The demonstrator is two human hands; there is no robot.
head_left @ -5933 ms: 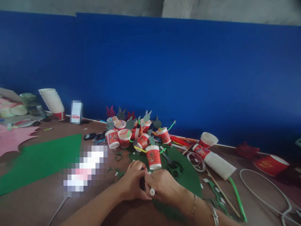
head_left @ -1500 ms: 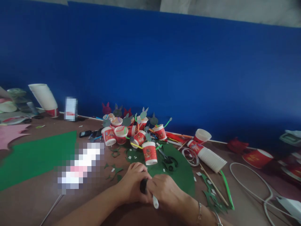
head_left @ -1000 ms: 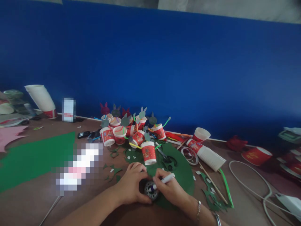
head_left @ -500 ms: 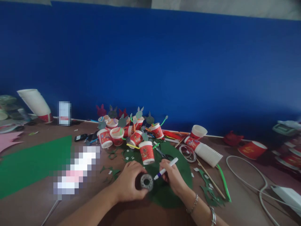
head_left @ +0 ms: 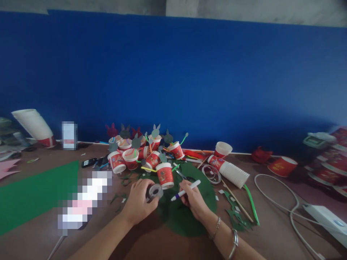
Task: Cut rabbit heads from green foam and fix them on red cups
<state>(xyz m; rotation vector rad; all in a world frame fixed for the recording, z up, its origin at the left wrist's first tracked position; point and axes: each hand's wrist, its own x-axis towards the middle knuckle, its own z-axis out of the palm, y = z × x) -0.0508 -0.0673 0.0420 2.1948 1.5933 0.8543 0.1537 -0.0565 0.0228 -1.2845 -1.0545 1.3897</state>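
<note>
My left hand (head_left: pixel 137 202) grips a small roll of clear tape (head_left: pixel 160 194) between thumb and fingers, tilted above the left side of a dark green paper sheet (head_left: pixel 192 224). In my right hand (head_left: pixel 193 199) is a white marker (head_left: pixel 194 184), held like a pen with its purple-ringed tip pointing down and left, a little apart from the tape. Just beyond both hands stands a red paper cup (head_left: pixel 165 176) with pipe-cleaner arms and a grey paper head. Scissors (head_left: pixel 184 176) lie on the green sheet behind my right hand.
Several decorated cups (head_left: pixel 130 159) crowd behind. To the right are stacked cups (head_left: pixel 233 173), a wooden stick (head_left: pixel 238 202), green paper scraps (head_left: pixel 235 216) and a white cable (head_left: pixel 291 209). A green sheet (head_left: pixel 40 196) lies left. A blue panel (head_left: pixel 173 79) closes off the back.
My left hand has moved left and away from me with the tape roll, which now tilts more. The marker has shifted slightly left. The whole view has also shifted a little.
</note>
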